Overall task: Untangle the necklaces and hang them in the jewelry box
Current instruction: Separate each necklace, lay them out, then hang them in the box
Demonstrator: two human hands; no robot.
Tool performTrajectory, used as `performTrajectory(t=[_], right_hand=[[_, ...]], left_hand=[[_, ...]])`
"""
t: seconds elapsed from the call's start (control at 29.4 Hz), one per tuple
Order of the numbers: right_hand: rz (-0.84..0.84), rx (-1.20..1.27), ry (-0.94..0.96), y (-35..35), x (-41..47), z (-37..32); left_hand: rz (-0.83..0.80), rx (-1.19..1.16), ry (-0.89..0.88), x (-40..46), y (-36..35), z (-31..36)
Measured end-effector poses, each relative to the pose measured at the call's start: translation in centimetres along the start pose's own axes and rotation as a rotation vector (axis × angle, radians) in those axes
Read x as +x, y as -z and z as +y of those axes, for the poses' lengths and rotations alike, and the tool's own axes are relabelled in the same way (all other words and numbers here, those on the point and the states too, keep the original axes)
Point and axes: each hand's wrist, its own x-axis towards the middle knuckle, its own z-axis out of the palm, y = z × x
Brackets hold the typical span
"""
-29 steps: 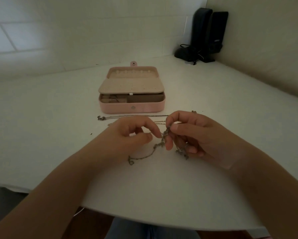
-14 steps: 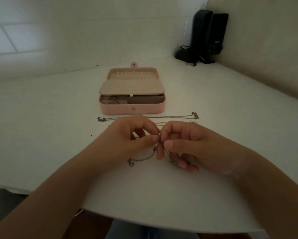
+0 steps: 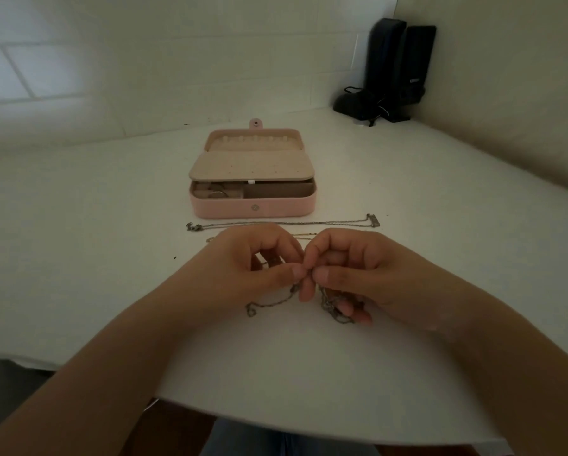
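Observation:
A tangled silver chain necklace (image 3: 269,302) lies on the white table, one end trailing left and a bunch of links under my right fingers. My left hand (image 3: 253,261) and my right hand (image 3: 345,268) meet fingertip to fingertip and both pinch the chain at the same spot. Behind them a straight silver necklace (image 3: 309,222) with a bar pendant lies across the table, and a thin gold chain (image 3: 304,235) shows just above my knuckles. The pink jewelry box (image 3: 253,207) stands open further back, its lid showing a row of hooks.
Two black speakers (image 3: 397,67) with cables stand in the far right corner against the wall. The white table (image 3: 95,241) has a curved front edge close to my body. A ring lies in the box's left compartment.
My right hand has come down and left to meet my left hand; both now pinch the chain close together near the table. The chain's hanging bunch now rests under my right fingers.

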Motion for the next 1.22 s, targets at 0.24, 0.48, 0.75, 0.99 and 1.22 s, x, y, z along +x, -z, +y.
performTrajectory(t=[0.24, 0.48, 0.75, 0.99, 1.22], right_hand=[[0.147, 0.018, -0.005, 0.1, 0.0, -0.7], [0.185, -0.013, -0.026, 0.2, 0.0, -0.7], [0.234, -0.099, -0.026, 0.1, -0.1, -0.9], [0.395, -0.01, -0.018, 0.3, 0.1, -0.8], [0.274, 0.135, -0.041, 0.3, 0.0, -0.9]], left_hand=[[0.081, -0.038, -0.038, 0.0, -0.1, 0.3], [0.077, -0.251, -0.037, 0.1, 0.0, 0.9], [0.11, -0.208, 0.018, 0.1, 0.2, 1.0], [0.105, -0.203, 0.059, 0.1, 0.1, 0.9], [0.159, 0.136, 0.078, 0.1, -0.2, -0.1]])
